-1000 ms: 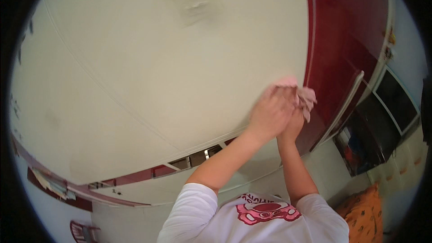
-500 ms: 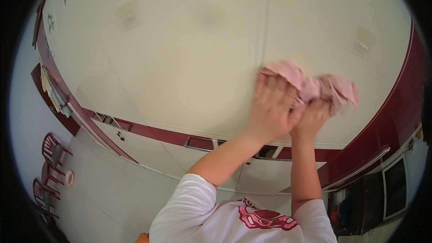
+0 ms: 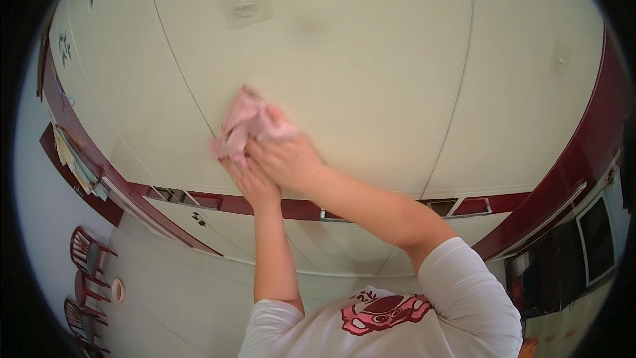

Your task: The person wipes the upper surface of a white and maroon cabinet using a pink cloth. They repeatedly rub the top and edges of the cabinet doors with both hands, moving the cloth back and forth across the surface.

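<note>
Both my hands press a crumpled pink cloth [image 3: 250, 118] against the cream cabinet door [image 3: 351, 86], close to a vertical seam between two doors. The cloth spreads out beyond my fingertips and is slightly blurred. My left hand [image 3: 252, 184] is at the lower edge of the cloth, its fingers closed on it and partly hidden in the folds. Just to its right, my right hand [image 3: 290, 161] grips the cloth too, arm reaching across from the right. A translucent square patch [image 3: 245, 3] is stuck on the door above the cloth.
Below the cream doors runs a dark red band [image 3: 301, 209] with metal handles [image 3: 470, 207]. Wooden chairs [image 3: 89, 252] and a small pink basin [image 3: 118, 290] stand on the tiled floor at far left. A dark cabinet [image 3: 553, 268] is at right; cloths [image 3: 76, 159] hang at left.
My hands and the pink cloth have swept left across the cabinet, from the right-hand door seam to the left one. Both hands stay on the cloth.
</note>
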### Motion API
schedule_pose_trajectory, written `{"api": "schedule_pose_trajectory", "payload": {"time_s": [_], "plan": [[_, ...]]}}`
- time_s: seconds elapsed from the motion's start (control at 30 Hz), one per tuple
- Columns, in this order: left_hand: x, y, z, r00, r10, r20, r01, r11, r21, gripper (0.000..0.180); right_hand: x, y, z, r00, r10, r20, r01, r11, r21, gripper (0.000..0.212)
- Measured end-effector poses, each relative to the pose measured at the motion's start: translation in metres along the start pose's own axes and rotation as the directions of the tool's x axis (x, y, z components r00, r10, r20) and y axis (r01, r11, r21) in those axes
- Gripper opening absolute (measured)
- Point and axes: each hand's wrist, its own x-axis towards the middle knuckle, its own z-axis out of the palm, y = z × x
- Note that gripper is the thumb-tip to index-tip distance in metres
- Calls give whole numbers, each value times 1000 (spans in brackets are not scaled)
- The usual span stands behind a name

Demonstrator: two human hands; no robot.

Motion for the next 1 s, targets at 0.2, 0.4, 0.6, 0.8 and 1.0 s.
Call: {"api": "schedule_pose_trajectory", "payload": {"time_s": [0.2, 0.4, 0.6, 0.8, 1.0], "plan": [[-83, -60, -26, 880, -333, 338, 303, 943, 140, 64, -46, -69, 63, 951, -158, 266, 234, 930, -284, 37], [-106, -35, 1, 880, -461, 112, 472, 830, -297, 48, -78, -46, 38, 984, -55, 169, 47, 998, 52, 30], [52, 89, 16, 965, 250, -76, -261, 935, -241, 50, -24, 35, -69, 944, 239, -226, -296, 919, -262, 11], [120, 213, 38, 744, 653, -141, -650, 659, -379, 53, -44, 97, -135, 732, 544, -410, -662, 710, -240, 19], [108, 204, 46, 735, 658, -166, -661, 639, -394, 52, -33, 84, -123, 684, 493, -538, -637, 763, -110, 32]]}}
